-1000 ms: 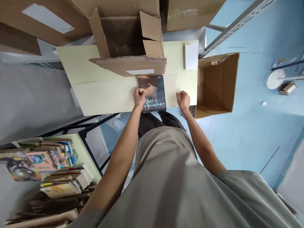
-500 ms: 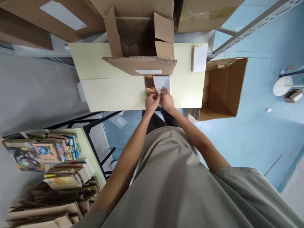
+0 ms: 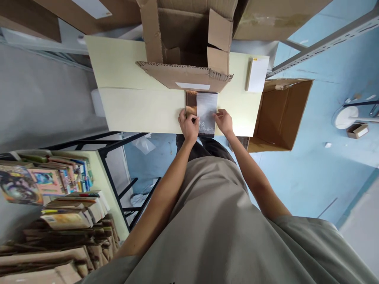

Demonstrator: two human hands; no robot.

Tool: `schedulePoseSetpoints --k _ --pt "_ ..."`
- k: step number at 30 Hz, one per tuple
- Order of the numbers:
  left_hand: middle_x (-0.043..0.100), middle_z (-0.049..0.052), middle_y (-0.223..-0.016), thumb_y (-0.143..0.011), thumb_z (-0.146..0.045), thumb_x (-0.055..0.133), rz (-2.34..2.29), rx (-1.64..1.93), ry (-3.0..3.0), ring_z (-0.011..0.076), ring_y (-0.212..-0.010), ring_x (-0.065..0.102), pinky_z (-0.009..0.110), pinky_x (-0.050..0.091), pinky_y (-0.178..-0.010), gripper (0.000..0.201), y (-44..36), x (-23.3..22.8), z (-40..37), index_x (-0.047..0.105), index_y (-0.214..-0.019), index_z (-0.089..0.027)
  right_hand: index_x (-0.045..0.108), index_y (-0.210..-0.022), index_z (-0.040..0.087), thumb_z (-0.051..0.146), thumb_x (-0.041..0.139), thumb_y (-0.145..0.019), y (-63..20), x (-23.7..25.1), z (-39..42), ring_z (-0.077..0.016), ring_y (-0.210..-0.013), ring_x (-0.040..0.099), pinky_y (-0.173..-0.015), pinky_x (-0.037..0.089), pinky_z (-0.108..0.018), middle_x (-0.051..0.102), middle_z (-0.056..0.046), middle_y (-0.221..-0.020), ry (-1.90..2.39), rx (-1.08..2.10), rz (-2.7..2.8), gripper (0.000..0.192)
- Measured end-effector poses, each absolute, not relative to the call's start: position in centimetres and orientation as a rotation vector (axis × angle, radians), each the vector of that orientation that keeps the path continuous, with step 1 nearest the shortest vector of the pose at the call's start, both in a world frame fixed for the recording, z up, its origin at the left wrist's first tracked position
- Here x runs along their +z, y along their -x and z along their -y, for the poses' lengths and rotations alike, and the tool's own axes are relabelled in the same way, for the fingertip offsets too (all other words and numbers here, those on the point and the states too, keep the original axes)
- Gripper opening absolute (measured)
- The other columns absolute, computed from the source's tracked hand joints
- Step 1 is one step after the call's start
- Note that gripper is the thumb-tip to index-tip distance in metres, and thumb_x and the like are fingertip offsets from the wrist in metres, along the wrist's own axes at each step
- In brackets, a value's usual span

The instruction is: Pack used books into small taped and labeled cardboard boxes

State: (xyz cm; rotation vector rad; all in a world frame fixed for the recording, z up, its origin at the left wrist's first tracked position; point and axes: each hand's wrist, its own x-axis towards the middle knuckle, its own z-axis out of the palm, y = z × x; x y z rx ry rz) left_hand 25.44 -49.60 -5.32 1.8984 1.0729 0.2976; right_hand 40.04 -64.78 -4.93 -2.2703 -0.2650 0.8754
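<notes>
We judge the paperback book (image 3: pixel 201 112) light, stiff-edged; left hand (image 3: pixel 188 127) and right hand (image 3: pixel 224 121) grip its sides.

Book storeroom: cardboard boxes (image 3: pixel 186 43), metal shelving (image 3: pixel 322 43), stacked books (image 3: pixel 56 197), packing table (image 3: pixel 133 106).

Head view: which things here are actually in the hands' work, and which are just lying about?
In hand:
- book, flat on the table
- left hand on its left edge
- right hand at its right edge

Lying about:
- open carton behind the book
- white pad
- empty box at the table's right
- stacked books, lower left
</notes>
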Motion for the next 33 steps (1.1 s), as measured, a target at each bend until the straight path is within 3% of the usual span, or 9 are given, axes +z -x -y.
schedulePoseSetpoints --k 4,8,11,13,16,20,26,30,33 --pt "0.068 0.02 -0.149 -0.101 -0.03 0.083 -1.121 0.253 -1.785 0.0437 -0.157 0.054 0.066 0.036 -0.138 0.012 -25.2 -6.0 48.3 0.073 -0.106 -0.026 0.071 -0.119 0.021 0.058 0.073 -0.103 -40.2 -5.9 63.0 -0.029 -0.103 0.078 -0.098 0.065 -0.047 0.081 -0.013 -0.109 2.26 0.904 0.203 0.04" --pt "0.064 0.021 -0.16 -0.105 -0.045 0.081 -1.037 0.243 -1.778 0.0432 -0.16 0.052 0.063 0.036 -0.14 0.043 -24.9 -4.8 47.0 0.071 -0.142 -0.026 0.067 -0.097 0.023 0.052 0.072 -0.1 -40.7 -5.2 62.1 -0.0259 -0.088 0.074 -0.089 0.063 -0.044 0.078 -0.008 -0.096 2.241 0.977 0.138 0.029" --pt "0.06 0.02 -0.169 -0.107 -0.058 0.076 -0.856 0.188 -1.865 0.0436 -0.165 0.051 0.057 0.036 -0.141 0.046 -24.7 -2.9 48.4 0.076 -0.139 -0.025 0.062 -0.091 0.025 0.051 0.075 -0.097 -40.8 -4.0 61.8 -0.0252 -0.086 0.071 -0.09 0.062 -0.045 0.076 -0.006 -0.091 2.267 0.902 0.172 0.029" --pt "0.061 0.023 -0.169 -0.101 -0.064 0.083 -0.774 0.105 -1.934 0.0484 -0.164 0.052 0.058 0.038 -0.14 0.057 -24.7 -1.6 50.4 0.076 -0.14 -0.023 0.06 -0.089 0.026 0.051 0.076 -0.096 -40.6 -2.9 61.6 -0.0249 -0.086 0.071 -0.09 0.061 -0.044 0.075 -0.006 -0.09 2.285 0.857 0.218 0.03" --pt "0.054 0.028 -0.175 -0.091 -0.054 0.094 -0.752 0.001 -2.042 0.0536 -0.166 0.049 0.063 0.04 -0.139 0.08 -25.0 -0.4 53.4 0.065 -0.156 -0.017 0.057 -0.089 0.027 0.047 0.075 -0.097 -40.1 -1.1 61.2 -0.024 -0.086 0.071 -0.089 0.059 -0.042 0.074 -0.006 -0.091 2.336 0.827 0.283 0.028" --pt "0.05 0.027 -0.179 -0.091 -0.025 0.083 -0.78 -0.044 -2.06 0.0465 -0.166 0.052 0.063 0.046 -0.137 0.083 -25.0 0.6 54.0 0.049 -0.166 -0.015 0.056 -0.09 0.028 0.049 0.074 -0.101 -39.6 2.0 60.5 -0.0233 -0.087 0.073 -0.088 0.059 -0.04 0.076 -0.005 -0.094 2.33 0.828 0.392 0.03" --pt "0.068 0.018 -0.156 -0.088 -0.014 0.067 -0.817 0.066 -1.773 0.0364 -0.144 0.069 0.052 0.056 -0.126 0.067 -22.4 2.1 49.1 0.06 -0.154 -0.022 0.059 -0.097 0.026 0.068 0.071 -0.107 -38.0 6.1 57.2 -0.0216 -0.084 0.078 -0.086 0.06 -0.038 0.078 -0.006 -0.099 2.143 0.912 0.545 0.044" --pt "0.074 0.012 -0.127 -0.084 -0.018 0.06 -0.962 0.159 -1.505 0.031 -0.123 0.072 0.043 0.059 -0.113 0.042 -20.2 2.2 44.9 0.073 -0.124 -0.02 0.061 -0.105 0.026 0.072 0.066 -0.11 -35.8 6.1 53.4 -0.02 -0.086 0.077 -0.09 0.061 -0.039 0.079 -0.007 -0.112 2.107 0.917 0.655 0.047" --pt "0.071 0.004 -0.097 -0.077 -0.019 0.057 -1.034 0.131 -1.292 0.0252 -0.098 0.068 0.036 0.059 -0.092 0.027 -18.8 1.5 41.8 0.07 -0.102 -0.02 0.063 -0.111 0.025 0.067 0.068 -0.111 -33.9 4.7 50.8 -0.021 -0.089 0.076 -0.096 0.062 -0.042 0.077 -0.01 -0.121 2.183 0.914 0.7 0.042"
